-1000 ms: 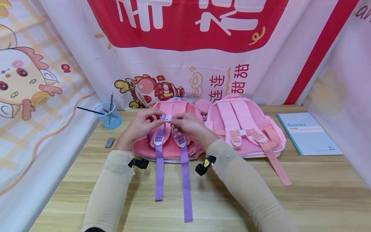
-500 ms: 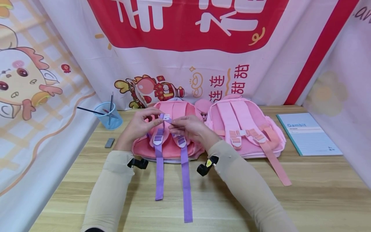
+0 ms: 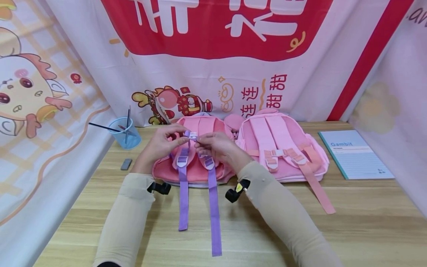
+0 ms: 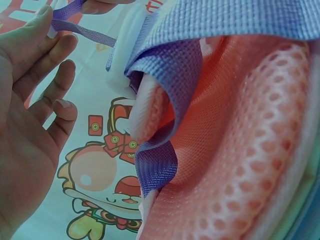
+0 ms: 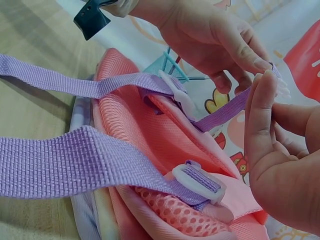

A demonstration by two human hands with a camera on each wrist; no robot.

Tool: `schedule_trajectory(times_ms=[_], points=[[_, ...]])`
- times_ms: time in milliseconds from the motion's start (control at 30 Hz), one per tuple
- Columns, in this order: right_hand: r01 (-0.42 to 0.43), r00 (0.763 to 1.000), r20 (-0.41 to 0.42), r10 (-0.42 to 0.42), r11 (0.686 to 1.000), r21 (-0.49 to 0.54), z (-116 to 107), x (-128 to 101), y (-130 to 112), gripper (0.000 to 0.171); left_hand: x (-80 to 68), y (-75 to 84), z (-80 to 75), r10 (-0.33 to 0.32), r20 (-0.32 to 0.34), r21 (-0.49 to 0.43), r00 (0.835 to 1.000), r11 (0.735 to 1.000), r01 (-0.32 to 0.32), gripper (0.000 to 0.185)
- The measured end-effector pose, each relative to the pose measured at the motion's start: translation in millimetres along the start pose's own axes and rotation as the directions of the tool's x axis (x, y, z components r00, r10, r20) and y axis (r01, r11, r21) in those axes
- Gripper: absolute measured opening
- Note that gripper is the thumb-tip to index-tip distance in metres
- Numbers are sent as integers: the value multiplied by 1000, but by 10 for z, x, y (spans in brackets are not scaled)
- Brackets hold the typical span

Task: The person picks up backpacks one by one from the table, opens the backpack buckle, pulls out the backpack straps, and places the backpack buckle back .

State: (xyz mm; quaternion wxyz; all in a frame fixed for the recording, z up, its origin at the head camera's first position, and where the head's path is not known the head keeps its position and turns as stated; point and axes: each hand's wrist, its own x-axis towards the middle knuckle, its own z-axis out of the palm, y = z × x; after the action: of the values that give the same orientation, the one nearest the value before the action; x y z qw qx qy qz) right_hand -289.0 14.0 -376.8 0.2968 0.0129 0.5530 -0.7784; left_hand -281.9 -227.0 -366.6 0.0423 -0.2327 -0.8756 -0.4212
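a: the coral mesh backpack [image 3: 195, 168] lies strap-side up on the wooden desk [image 3: 233, 230], just beside a paler pink backpack [image 3: 283, 148].

b: 2 woven purple straps [image 3: 213, 207] trail toward the person. the left hand [image 3: 163, 142] and right hand [image 3: 217, 144] each pinch half of the small white plastic buckle [image 3: 192, 136] above the mesh back.

a: both grips look fingertip-only. judging by that, the smooth halves could slip or meet crooked and not click.

Readable print
The notebook [image 3: 355, 153] at three o'clock reads "Gambit"; the banner [image 3: 233, 74] at twelve o'clock shows "连连甜甜".
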Motion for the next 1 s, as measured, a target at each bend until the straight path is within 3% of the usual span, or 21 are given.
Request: schedule_trajectory(times_ms=[167,433,700,1000], points=[[18,1000,10,-18,1000,-18,26,-10,-8,27,-4,14,8,-35,9,0,999,999,35,37],[35,999,21,-34,999,-25,61,-8,-19,27,14,11,22,-15,14,-24,1000,1000,15,35],[45,998,44,-44,999,-29,64,-8,-20,29,23,11,43,-47,33,-22,998,999,47,39],[89,992,87,-91,996,29,35,-23,11,28,21,20,36,-80,26,-32,996,996,81,36]])
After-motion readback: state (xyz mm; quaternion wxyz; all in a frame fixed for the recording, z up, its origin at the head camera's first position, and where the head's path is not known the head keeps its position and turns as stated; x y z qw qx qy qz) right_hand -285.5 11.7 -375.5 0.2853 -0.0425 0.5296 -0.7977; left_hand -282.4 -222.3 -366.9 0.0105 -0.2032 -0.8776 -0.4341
